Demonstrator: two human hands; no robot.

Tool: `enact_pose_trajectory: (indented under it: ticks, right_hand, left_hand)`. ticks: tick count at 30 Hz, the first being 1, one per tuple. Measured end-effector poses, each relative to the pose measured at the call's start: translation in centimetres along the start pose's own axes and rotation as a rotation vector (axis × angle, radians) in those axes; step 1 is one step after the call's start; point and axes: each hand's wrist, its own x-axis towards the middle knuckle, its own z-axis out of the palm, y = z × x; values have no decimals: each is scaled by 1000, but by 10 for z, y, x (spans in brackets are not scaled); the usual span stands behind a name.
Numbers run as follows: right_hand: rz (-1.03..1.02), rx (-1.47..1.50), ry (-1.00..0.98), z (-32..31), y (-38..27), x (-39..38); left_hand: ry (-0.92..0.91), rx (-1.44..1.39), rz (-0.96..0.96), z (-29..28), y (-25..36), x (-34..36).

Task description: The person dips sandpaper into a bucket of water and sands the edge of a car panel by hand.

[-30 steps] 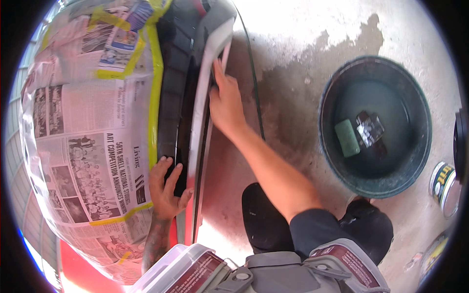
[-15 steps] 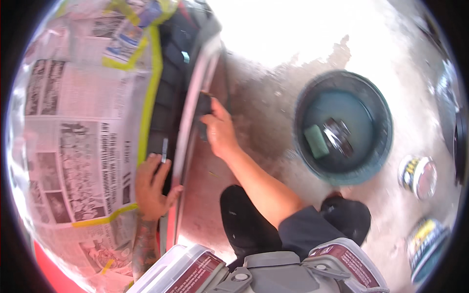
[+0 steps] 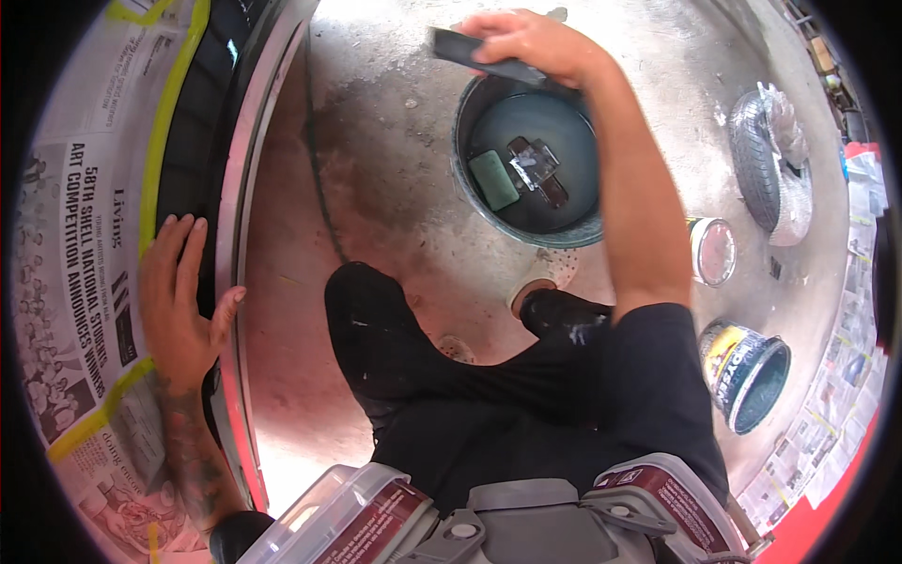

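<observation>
Floor [image 3: 404, 160], panel [image 3: 178, 174], bucket [image 3: 568, 231], block [image 3: 503, 69]: one hand down, one hand up

So the floor's stained concrete, kinda pinkish next to the panel. Panel runs down the left side, black with a pale rim, and newspaper [image 3: 85, 235] covers the area left of it, edged with yellow tape [image 3: 175, 117]. Bucket's the big dark round one standing on the floor, with cloudy water inside. Off to the right there's a tyre [image 3: 754, 160] with clear plastic on it, then a tipped pail [image 3: 728, 376] and a smaller tin [image 3: 711, 252].

Hands are well apart. Left hand [image 3: 183, 324] lies spread out and isn't gripping anything: fingers over the tape at the black strip, thumb out by the pale rim. Right hand [image 3: 545, 42] is clamped on the block, a flat dark bar, at the far side of the bucket. Can't tell if it's touching the rim there. Smallest bits: green sponge [image 3: 494, 180] and a shiny packet [image 3: 534, 162], side by side in the bucket.
</observation>
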Motion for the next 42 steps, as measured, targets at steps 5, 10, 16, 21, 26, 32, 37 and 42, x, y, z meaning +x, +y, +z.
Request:
enact_pose_trajectory:
  ticks: [5, 10, 16, 21, 26, 32, 37, 42]
  right_hand:
    - [589, -1101, -380, -30, 79, -34]
    - [666, -1064, 100, -27, 173, -20]
    - [588, -953, 81, -18, 277, 21]
    - [768, -771, 11, 28, 337, 6]
    - [798, -927, -135, 50, 346, -18]
    - [609, -984, -329, 16, 313, -19]
    - [591, -511, 174, 7, 292, -3]
    - [597, -673, 495, 14, 278, 4]
  left_hand:
    - [-1, -3, -22, -3, 0, 1]
    - [-87, -2, -47, -8, 1, 0]
    - [-110, -8, -70, -4, -3, -2]
    - [-73, 24, -78, 0, -3, -1]
    - [-82, 48, -64, -1, -2, -1]
    - [-96, 91, -68, 0, -2, -3]
    - [-73, 77, -49, 3, -7, -4]
    - [-111, 77, -2, 0, -8, -2]
